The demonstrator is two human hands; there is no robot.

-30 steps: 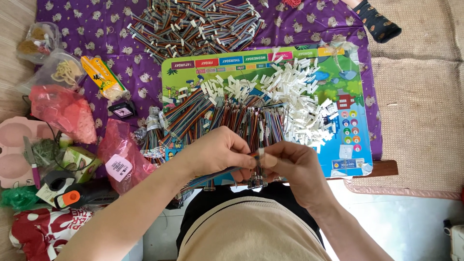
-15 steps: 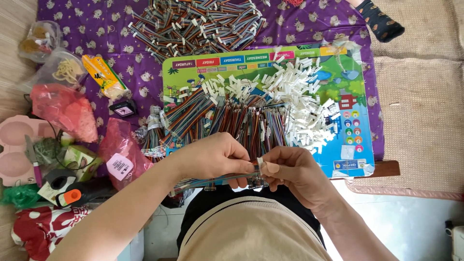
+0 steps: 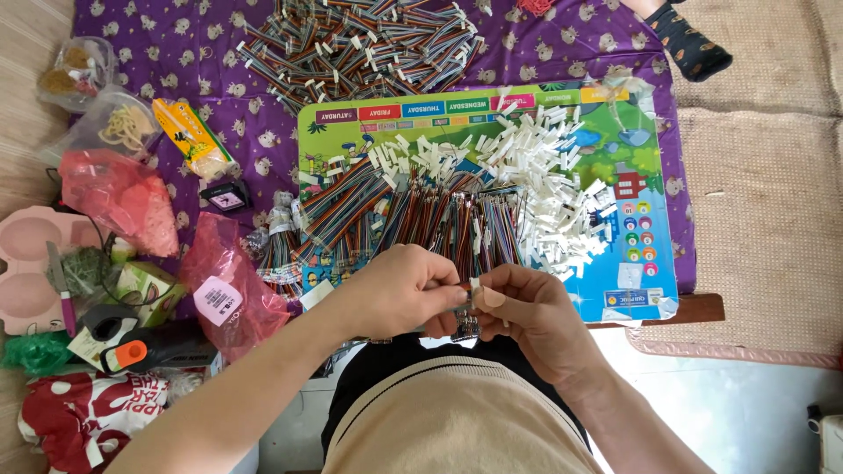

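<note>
Wire bundle (image 3: 464, 323) hangs below grip of left hand (image 3: 406, 294), right hand (image 3: 527, 316).

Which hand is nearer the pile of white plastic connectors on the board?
Right. The right hand is just below the white connectors, near their lower edge; the left hand sits farther left, below the coloured wires.

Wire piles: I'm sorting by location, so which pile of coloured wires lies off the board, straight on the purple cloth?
The far pile of coloured wires, above the board; the nearer pile lies on it.
</note>
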